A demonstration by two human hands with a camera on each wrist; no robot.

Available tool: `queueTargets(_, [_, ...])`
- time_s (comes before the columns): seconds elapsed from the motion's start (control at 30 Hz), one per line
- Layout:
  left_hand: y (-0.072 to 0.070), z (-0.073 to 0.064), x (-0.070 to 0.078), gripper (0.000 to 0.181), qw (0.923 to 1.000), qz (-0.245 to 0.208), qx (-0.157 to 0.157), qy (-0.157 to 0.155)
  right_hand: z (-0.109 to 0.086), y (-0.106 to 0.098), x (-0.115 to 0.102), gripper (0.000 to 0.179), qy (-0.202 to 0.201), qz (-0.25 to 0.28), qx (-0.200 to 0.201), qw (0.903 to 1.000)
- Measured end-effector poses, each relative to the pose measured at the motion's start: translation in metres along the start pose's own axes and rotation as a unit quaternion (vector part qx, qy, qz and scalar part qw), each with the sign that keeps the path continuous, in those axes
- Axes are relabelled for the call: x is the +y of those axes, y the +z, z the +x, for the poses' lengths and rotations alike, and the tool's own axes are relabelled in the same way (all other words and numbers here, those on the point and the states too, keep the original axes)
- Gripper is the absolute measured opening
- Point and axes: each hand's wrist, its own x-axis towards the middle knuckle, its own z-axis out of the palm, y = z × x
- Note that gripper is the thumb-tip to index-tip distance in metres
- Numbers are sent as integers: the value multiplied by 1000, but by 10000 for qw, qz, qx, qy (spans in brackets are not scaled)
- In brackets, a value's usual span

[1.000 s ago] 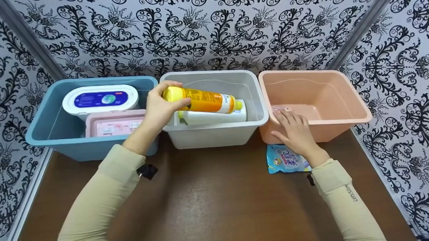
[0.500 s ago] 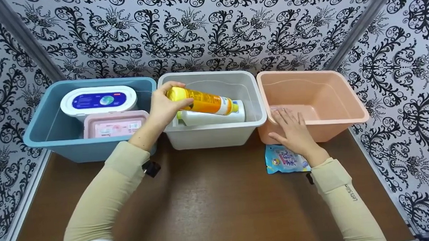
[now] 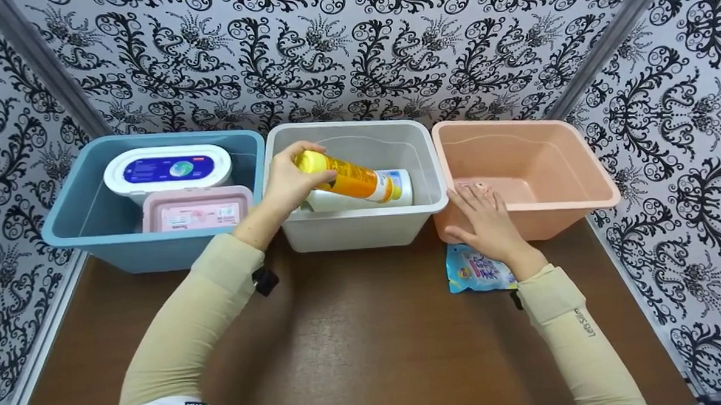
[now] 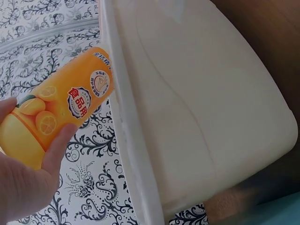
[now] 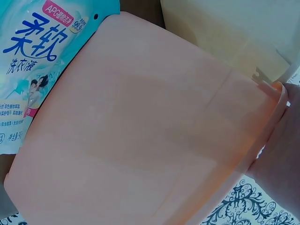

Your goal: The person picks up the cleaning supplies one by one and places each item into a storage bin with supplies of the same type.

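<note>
My left hand [image 3: 292, 180] grips the yellow base end of an orange dish soap bottle [image 3: 354, 177]. The bottle is tilted over the grey bin [image 3: 361, 213], its cap end lower and pointing right. Citrus fruit shows on its label in the left wrist view, where the bottle [image 4: 70, 93] overlaps the bin's rim. Inside that bin lies a white bottle [image 3: 342, 202], partly hidden by the orange one. My right hand [image 3: 486, 227] rests with fingers extended over the front rim of the peach bin [image 3: 561, 206], near its left corner. A pink-patterned item [image 3: 485, 188] shows at the bin's bottom, behind the fingers.
A blue bin [image 3: 143, 237] on the left holds a white oval tub [image 3: 167, 168] and a pink lidded box [image 3: 198, 214]. The laundry detergent pouch [image 3: 478, 271] lies on the brown table [image 3: 366, 336] before the peach bin. Patterned walls enclose the back and sides.
My left hand has moved right and slightly down with the dish soap bottle, whose cap end now tilts lower. The right hand has shifted slightly left along the peach rim.
</note>
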Motion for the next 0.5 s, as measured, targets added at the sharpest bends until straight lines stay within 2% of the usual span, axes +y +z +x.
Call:
queueTargets(0.23, [9,4,-3,41,9996,251,-95,-53,0,2,0,72,-10,-3,56,10000])
queueTargets(0.5, [17,6,-5,40,9994,233,-234,-38,0,2,0,71,-55,-19,120,9999])
